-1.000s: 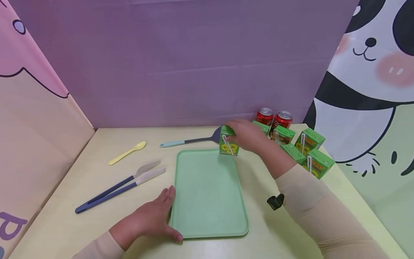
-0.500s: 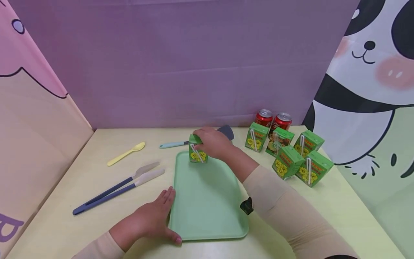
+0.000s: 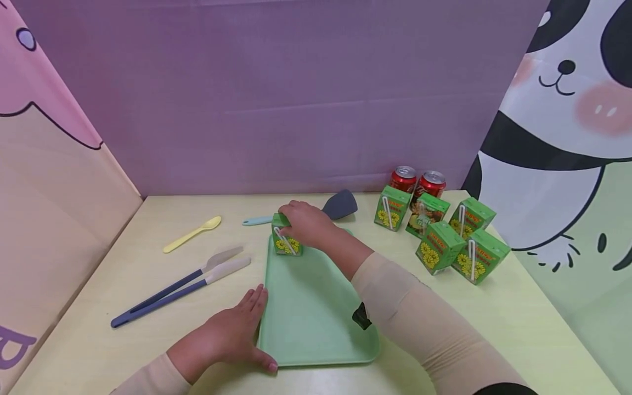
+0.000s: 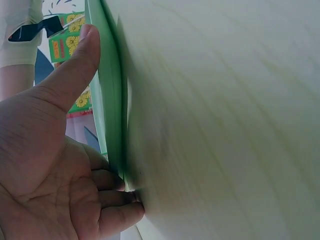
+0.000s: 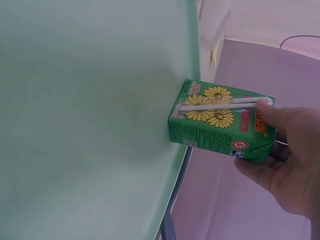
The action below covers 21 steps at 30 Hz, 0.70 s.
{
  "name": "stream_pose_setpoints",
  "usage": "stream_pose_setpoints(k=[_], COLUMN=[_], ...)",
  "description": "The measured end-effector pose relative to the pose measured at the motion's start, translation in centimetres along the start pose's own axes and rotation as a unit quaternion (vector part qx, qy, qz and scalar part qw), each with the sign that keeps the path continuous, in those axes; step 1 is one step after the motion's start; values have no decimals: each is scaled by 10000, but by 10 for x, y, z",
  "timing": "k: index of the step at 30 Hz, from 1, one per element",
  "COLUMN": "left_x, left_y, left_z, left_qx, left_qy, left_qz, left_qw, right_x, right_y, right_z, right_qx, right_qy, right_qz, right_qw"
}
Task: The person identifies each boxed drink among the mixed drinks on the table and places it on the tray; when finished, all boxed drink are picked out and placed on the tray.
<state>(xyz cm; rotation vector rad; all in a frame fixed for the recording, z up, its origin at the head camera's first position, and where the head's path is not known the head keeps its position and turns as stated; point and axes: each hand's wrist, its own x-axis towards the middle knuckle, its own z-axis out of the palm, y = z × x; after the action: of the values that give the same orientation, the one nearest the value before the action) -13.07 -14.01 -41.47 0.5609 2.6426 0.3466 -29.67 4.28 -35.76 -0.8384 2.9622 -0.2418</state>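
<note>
My right hand [image 3: 307, 224] grips a green drink carton [image 3: 286, 239] by its upper end, at the far left corner of the light green tray [image 3: 321, 307]. In the right wrist view the carton [image 5: 220, 120] shows yellow flowers and a white straw, with thumb and fingers on either side of its top. Whether its base touches the tray I cannot tell. My left hand [image 3: 232, 334] rests against the tray's left edge, fingers extended and thumb at the near left corner. The left wrist view shows that hand [image 4: 60, 165] along the tray's rim [image 4: 107, 90].
Several more green cartons [image 3: 439, 247] stand at the right, with two red cans [image 3: 404, 179] behind them. A spatula [image 3: 340, 204] lies beyond the tray, partly hidden by the right hand. Left of the tray lie a yellow spoon [image 3: 192, 235] and blue-handled tongs [image 3: 168, 296].
My right hand has carried the carton leftward from the tray's far right corner to its far left corner. The left hand has stayed at the tray's edge.
</note>
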Motion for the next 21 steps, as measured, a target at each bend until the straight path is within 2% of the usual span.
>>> stream_pose_setpoints(k=[5, 11, 17, 21], left_x=[-1, -2, -3, -1], left_y=[2, 3, 2, 1], left_z=[-1, 0, 0, 1], left_qx=[-45, -71, -27, -16], left_qy=[-9, 7, 35, 37], left_qz=[-36, -30, -18, 17], left_qw=[10000, 10000, 10000, 10000], right_x=[-6, -20, -40, -60], right_y=[2, 15, 50, 78], right_z=[-2, -16, -37, -54], right_qx=[43, 217, 228, 240], right_qy=[-108, -44, 271, 330], right_qz=[-37, 196, 189, 373], right_qw=[9999, 9996, 9992, 9985])
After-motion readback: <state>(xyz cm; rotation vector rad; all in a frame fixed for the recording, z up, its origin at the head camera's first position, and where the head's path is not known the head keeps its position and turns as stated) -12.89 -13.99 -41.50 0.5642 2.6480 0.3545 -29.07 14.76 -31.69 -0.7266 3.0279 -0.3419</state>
